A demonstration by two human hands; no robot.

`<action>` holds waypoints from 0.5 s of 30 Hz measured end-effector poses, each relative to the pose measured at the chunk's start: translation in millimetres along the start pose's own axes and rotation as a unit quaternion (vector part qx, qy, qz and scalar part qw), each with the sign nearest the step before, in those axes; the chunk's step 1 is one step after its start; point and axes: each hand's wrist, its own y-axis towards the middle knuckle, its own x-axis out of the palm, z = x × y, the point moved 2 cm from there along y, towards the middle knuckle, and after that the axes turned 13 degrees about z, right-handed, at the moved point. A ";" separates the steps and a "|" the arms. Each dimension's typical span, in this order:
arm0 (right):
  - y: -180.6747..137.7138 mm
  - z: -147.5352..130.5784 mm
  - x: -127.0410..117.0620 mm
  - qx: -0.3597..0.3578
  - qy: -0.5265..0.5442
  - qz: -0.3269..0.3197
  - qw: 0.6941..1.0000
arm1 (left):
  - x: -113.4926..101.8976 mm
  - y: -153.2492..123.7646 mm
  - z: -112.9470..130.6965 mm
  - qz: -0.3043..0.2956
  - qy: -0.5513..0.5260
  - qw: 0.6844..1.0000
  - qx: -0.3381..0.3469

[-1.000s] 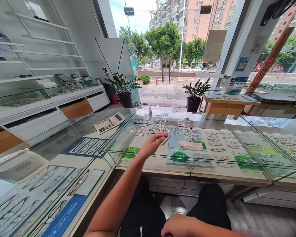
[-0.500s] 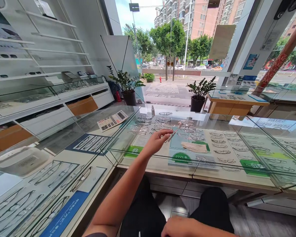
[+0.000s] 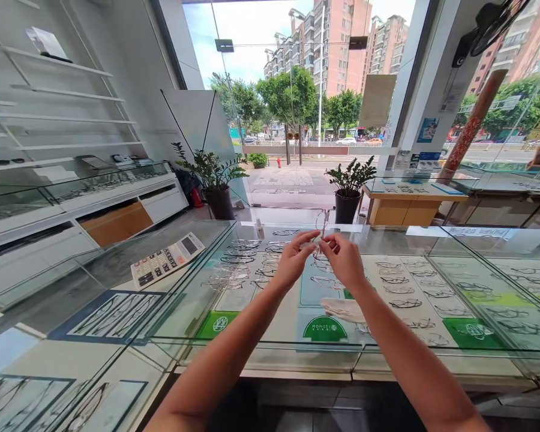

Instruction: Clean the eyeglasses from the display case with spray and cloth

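A thin-rimmed pair of eyeglasses [image 3: 321, 221] is held up over the glass counter, its frame turned nearly edge-on. My right hand [image 3: 345, 259] pinches the lower part of it between thumb and fingers. On the other side, my left hand [image 3: 294, 257] has its thumb and index finger closed on the same glasses; the exact grip is too small to make out. Beneath my hands, rows of eyeglasses [image 3: 238, 259] lie in the display case. A folded pale cloth [image 3: 342, 308] rests on the counter glass, just below my right wrist.
The glass display counter [image 3: 270, 345] runs across in front of me. A calculator [image 3: 166, 259] lies to the left, and a small bottle [image 3: 260, 229] stands at the far edge. Beyond are two potted plants [image 3: 218, 180] and glass doors [image 3: 293, 144].
My right hand has come up from my lap to the glasses, joining my left hand. The glasses are now more upright. The view has tilted up and shifted right.
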 end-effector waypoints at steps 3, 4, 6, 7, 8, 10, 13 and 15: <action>19.0 17.0 16.2 -0.014 0.017 0.002 1.000 | 0.9 18.8 -12.3 -0.014 0.029 0.999 0.031; 23.4 22.7 19.4 -0.016 0.032 -0.002 0.999 | 0.0 23.2 -17.0 -0.016 0.039 0.998 0.042; 29.2 34.6 24.7 -0.011 0.068 -0.016 0.997 | -2.7 28.7 -28.0 -0.004 0.058 0.997 0.058; 30.2 40.5 27.2 -0.006 0.085 -0.026 0.996 | -4.1 29.7 -34.4 0.006 0.064 0.996 0.062; 29.9 45.9 29.8 -0.001 0.098 -0.039 0.994 | -5.5 29.8 -41.2 0.017 0.069 0.995 0.063; 25.6 55.1 35.5 0.007 0.115 -0.061 0.991 | -7.6 27.5 -55.2 0.032 0.076 0.995 0.060; 15.0 63.8 43.6 0.012 0.128 -0.093 0.987 | -9.2 22.7 -73.8 0.035 0.067 0.996 0.038; 9.7 67.0 47.2 0.010 0.128 -0.109 0.986 | -9.0 21.0 -82.8 0.028 0.040 0.999 0.018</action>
